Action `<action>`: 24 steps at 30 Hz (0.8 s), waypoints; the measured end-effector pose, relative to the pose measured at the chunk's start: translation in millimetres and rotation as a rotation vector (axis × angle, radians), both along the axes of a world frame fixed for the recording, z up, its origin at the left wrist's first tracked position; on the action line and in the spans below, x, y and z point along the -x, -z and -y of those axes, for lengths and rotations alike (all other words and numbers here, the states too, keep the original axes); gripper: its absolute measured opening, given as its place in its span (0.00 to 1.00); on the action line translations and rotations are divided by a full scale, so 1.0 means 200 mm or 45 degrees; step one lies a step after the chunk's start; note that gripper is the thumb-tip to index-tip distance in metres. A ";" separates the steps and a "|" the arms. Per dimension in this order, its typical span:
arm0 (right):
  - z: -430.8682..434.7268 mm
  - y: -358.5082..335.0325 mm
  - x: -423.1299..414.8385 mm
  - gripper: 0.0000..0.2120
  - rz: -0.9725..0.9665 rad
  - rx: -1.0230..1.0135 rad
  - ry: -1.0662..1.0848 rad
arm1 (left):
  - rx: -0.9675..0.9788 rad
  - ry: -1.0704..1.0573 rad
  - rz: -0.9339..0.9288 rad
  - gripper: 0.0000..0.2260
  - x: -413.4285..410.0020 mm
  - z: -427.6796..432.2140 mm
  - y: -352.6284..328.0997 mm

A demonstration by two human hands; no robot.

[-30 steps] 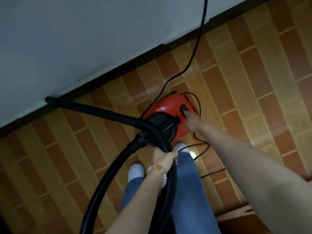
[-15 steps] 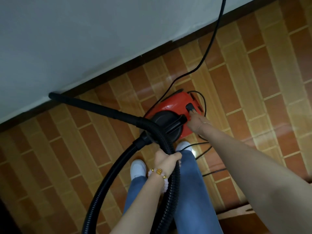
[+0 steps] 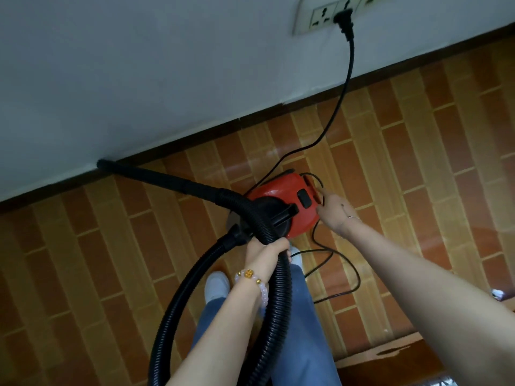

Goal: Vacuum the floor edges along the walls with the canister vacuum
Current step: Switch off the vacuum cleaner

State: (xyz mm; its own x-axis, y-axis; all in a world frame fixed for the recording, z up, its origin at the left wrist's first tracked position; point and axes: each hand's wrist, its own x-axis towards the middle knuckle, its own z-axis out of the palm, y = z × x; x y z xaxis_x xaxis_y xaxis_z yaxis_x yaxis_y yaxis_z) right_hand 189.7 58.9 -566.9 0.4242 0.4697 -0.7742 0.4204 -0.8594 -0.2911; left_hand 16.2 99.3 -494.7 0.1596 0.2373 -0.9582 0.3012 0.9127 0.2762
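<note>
Just the head view here: the left hand (image 3: 267, 250) has its fingers wrapped tight round the ribbed hose (image 3: 278, 302) right behind the bend. The black wand (image 3: 167, 178) runs from there up and to the left, tip touching the baseboard (image 3: 195, 138), so I'd guess any sweep goes sideways along that wall line. The right hand (image 3: 334, 213) sits at the back edge of the red canister vacuum (image 3: 278, 188), with the rocker switch (image 3: 304, 197) just left of its fingertips. Can't tell if they're pinching anything.
</note>
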 end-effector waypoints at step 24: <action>-0.86 -0.35 -0.67 0.06 -0.245 -0.639 1.058 | 0.048 0.026 0.370 0.07 -0.14 -0.03 -0.22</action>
